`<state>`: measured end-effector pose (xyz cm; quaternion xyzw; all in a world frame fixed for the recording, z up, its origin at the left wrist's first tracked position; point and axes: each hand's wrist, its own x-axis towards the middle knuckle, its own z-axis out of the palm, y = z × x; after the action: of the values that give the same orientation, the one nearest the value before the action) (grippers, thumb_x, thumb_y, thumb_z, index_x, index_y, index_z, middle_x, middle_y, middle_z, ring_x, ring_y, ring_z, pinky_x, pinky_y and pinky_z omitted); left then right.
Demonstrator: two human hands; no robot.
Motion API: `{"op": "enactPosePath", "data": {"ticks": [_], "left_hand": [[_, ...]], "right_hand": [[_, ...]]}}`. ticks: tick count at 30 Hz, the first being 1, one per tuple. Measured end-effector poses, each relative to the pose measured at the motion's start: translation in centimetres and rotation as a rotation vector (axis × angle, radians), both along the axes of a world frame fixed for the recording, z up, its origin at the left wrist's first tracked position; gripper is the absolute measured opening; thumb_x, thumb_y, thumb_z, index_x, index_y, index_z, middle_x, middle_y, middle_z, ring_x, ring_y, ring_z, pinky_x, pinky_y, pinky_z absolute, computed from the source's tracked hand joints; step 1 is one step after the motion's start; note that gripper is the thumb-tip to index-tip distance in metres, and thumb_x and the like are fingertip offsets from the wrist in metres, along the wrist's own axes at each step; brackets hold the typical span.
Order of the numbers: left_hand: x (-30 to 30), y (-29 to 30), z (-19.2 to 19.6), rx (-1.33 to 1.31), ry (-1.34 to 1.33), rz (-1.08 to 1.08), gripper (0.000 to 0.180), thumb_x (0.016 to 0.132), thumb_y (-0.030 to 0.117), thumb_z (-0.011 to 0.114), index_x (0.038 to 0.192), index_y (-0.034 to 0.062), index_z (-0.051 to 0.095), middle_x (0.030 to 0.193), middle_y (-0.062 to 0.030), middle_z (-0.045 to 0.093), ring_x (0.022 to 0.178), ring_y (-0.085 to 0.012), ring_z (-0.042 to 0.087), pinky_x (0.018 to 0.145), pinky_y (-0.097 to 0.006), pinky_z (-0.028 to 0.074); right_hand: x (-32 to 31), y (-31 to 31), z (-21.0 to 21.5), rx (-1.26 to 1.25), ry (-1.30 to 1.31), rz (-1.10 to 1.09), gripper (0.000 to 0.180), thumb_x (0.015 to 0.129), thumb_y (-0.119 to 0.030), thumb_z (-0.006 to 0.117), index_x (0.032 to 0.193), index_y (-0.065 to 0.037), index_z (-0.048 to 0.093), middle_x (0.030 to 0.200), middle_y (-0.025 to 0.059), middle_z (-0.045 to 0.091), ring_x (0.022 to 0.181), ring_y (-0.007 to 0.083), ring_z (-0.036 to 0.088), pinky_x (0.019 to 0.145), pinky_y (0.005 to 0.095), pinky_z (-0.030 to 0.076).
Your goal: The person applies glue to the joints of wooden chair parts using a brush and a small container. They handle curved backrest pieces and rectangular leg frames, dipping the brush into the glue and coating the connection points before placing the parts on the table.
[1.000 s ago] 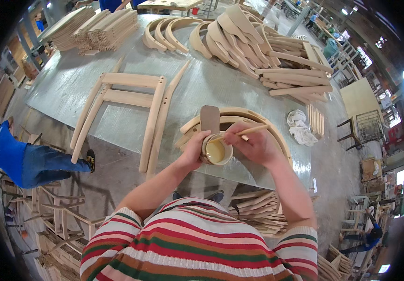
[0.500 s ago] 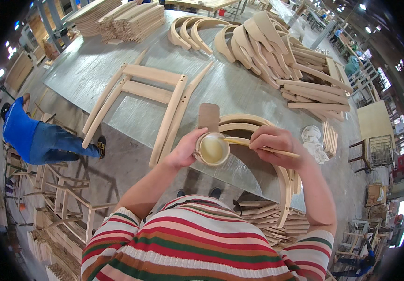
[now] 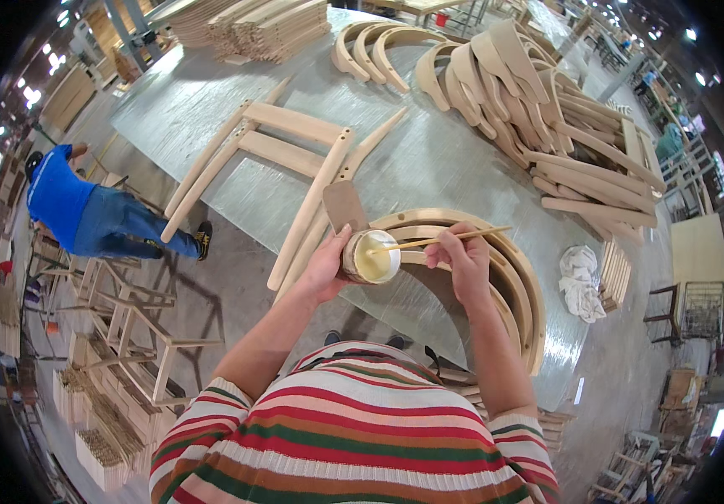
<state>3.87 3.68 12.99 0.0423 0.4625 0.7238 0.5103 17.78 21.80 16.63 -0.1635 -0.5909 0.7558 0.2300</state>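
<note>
My left hand [image 3: 326,267] is wrapped round a small round pot [image 3: 370,257], tilted to show pale yellow liquid inside. A flat brown piece with rounded corners [image 3: 344,207] juts out beside the pot; I cannot tell whether it is fixed to it. Between the fingers of my right hand [image 3: 465,260] is a thin wooden stick [image 3: 408,244], its lower tip inside the pot. Curved wooden rails [image 3: 520,290] lie nested on the table just beneath and beyond my right hand.
On the grey table [image 3: 202,143] lies a wooden chair frame [image 3: 295,126]. Stacked curved parts [image 3: 496,84] and straight sticks [image 3: 597,168] lie at far right, near a white cloth [image 3: 579,281]. A person in blue [image 3: 68,202] stands at left by chair frames [image 3: 139,328].
My right hand has shifted left and turned, and the stick now slopes up to the right. The pot has tilted, and the brown piece leans further left. The whole view has shifted.
</note>
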Motion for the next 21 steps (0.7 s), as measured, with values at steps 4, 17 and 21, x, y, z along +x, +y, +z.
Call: {"op": "enactPosePath", "data": {"ticks": [4, 17, 21], "left_hand": [[0.3, 0.2, -0.4, -0.033, -0.012, 0.097, 0.047, 0.099, 0.04, 0.029, 0.125, 0.0054, 0.046, 0.123, -0.0092, 0.054, 0.109, -0.022, 0.056, 0.085, -0.042, 0.052], [0.1, 1.9, -0.3, 0.038, 0.17, 0.271, 0.041, 0.099, 0.032, 0.03, 0.125, 0.0044, 0.046, 0.121, -0.0082, 0.056, 0.109, -0.0198, 0.056, 0.088, -0.039, 0.049], [0.9, 2.3, 0.0, 0.047, 0.144, 0.297, 0.039, 0.099, 0.033, 0.031, 0.124, 0.0071, 0.047, 0.12, -0.0076, 0.056, 0.108, -0.0186, 0.056, 0.083, -0.041, 0.052]], "right_hand": [[0.4, 1.3, -2.4, -0.316, 0.068, -0.057, 0.01, 0.091, -0.012, 0.054, 0.087, -0.002, 0.052, 0.072, 0.0113, 0.062, 0.061, 0.0157, 0.06, 0.055, 0.0268, 0.05], [0.4, 1.5, -3.4, 0.075, 0.117, -0.113, 0.004, 0.09, -0.004, 0.052, 0.091, -0.002, 0.054, 0.079, 0.0092, 0.063, 0.066, 0.014, 0.06, 0.065, 0.0274, 0.051], [-0.2, 1.2, -3.4, 0.195, 0.022, -0.054, 0.004, 0.09, -0.006, 0.053, 0.089, -0.002, 0.054, 0.079, 0.0099, 0.064, 0.066, 0.0142, 0.061, 0.062, 0.0273, 0.051]]}}
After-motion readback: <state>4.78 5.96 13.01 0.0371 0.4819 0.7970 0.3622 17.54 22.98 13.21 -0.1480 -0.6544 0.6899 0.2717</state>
